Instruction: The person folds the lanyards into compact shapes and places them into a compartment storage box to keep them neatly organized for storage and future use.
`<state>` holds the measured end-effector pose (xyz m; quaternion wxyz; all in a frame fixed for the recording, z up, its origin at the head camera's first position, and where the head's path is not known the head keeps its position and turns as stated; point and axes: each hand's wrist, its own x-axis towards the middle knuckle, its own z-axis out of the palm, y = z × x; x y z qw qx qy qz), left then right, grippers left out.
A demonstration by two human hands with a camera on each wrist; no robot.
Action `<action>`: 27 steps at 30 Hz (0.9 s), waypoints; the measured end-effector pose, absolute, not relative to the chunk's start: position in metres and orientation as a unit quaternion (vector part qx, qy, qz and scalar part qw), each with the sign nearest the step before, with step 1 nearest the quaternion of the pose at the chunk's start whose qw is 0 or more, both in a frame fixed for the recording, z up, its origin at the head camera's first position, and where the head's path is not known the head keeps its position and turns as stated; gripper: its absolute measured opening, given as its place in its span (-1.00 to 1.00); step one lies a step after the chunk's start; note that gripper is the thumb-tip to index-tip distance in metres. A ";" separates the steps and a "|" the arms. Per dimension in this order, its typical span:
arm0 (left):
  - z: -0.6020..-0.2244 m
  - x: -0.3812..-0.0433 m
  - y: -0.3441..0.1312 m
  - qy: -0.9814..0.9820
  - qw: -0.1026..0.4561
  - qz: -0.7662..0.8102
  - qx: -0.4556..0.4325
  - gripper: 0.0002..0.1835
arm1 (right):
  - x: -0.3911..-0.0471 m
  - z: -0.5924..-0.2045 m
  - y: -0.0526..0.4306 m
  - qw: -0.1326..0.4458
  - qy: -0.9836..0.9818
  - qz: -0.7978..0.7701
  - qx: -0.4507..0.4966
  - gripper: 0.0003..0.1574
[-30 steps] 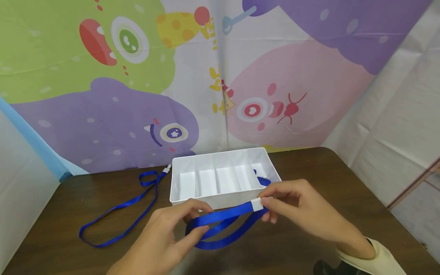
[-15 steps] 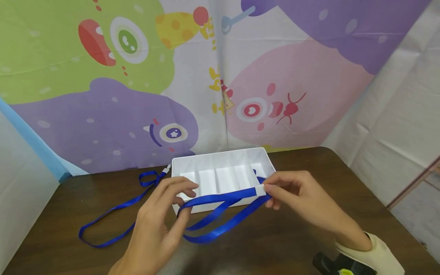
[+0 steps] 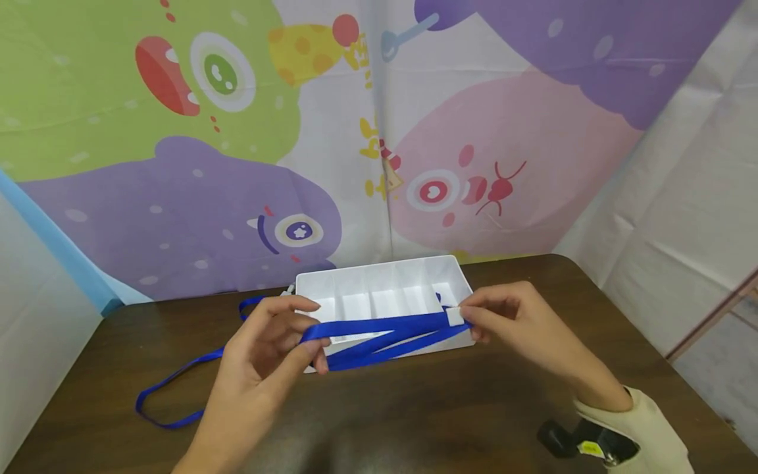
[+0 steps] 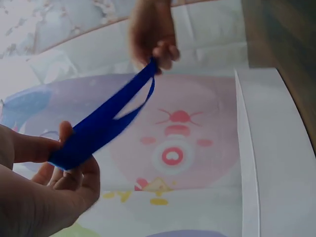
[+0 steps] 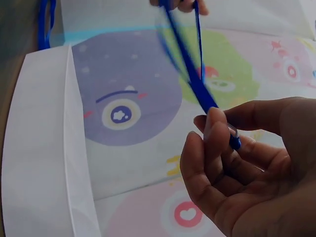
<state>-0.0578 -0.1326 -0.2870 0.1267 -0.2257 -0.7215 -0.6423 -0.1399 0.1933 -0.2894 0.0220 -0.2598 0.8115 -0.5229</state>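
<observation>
In the head view a blue lanyard [image 3: 379, 326] is stretched in folded loops between both hands, in front of and over a white divided box [image 3: 349, 282]. My left hand [image 3: 254, 362] holds the looped end between thumb and fingers. At the other end, my right hand [image 3: 527, 336] pinches the lanyard by its white plastic clip [image 3: 454, 316]. The left wrist view shows the strap [image 4: 103, 123] gathered at the left fingers. From the right wrist, the strap [image 5: 190, 69] runs away from the pinching fingers, slightly blurred.
A second blue lanyard [image 3: 210, 356] lies on the brown table [image 3: 414, 421], left of the box and partly behind my left hand. Something blue [image 3: 439, 297] shows in the box's right compartment. A cartoon-printed cloth [image 3: 237, 197] hangs behind the table.
Both hands have risen toward the box, and the left has moved leftward. The lanyard's loops, slack before, are now drawn out longer and flatter. The right hand keeps its pinch on the clip.
</observation>
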 end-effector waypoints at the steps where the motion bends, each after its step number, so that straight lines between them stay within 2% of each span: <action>1: -0.287 -0.058 -0.133 -0.713 0.119 -0.652 -0.226 -0.65 | -0.142 -0.290 0.194 0.022 0.814 -0.519 -0.260 -0.88; 6: -0.287 -0.057 -0.132 -0.695 0.096 -0.671 -0.239 -0.64 | -0.148 -0.295 0.197 0.032 0.821 -0.507 -0.259 -0.88; 10: -0.291 -0.059 -0.131 -0.684 0.118 -0.666 -0.272 -0.63 | -0.152 -0.297 0.199 0.038 0.828 -0.501 -0.248 -0.87; 15: -0.298 -0.062 -0.126 -0.713 0.190 -0.593 -0.321 -0.49 | -0.156 -0.298 0.200 0.050 0.835 -0.493 -0.241 -0.86; 19: -0.305 -0.065 -0.124 -0.802 0.270 -0.441 -0.299 -0.39 | -0.157 -0.299 0.201 0.050 0.823 -0.507 -0.250 -0.87; 23: -0.309 -0.069 -0.125 -0.861 0.304 -0.320 -0.252 -0.51 | -0.157 -0.298 0.204 0.047 0.808 -0.526 -0.261 -0.88; 27: -0.311 -0.073 -0.127 -0.867 0.304 -0.318 -0.234 -0.70 | -0.160 -0.298 0.210 0.047 0.808 -0.529 -0.257 -0.87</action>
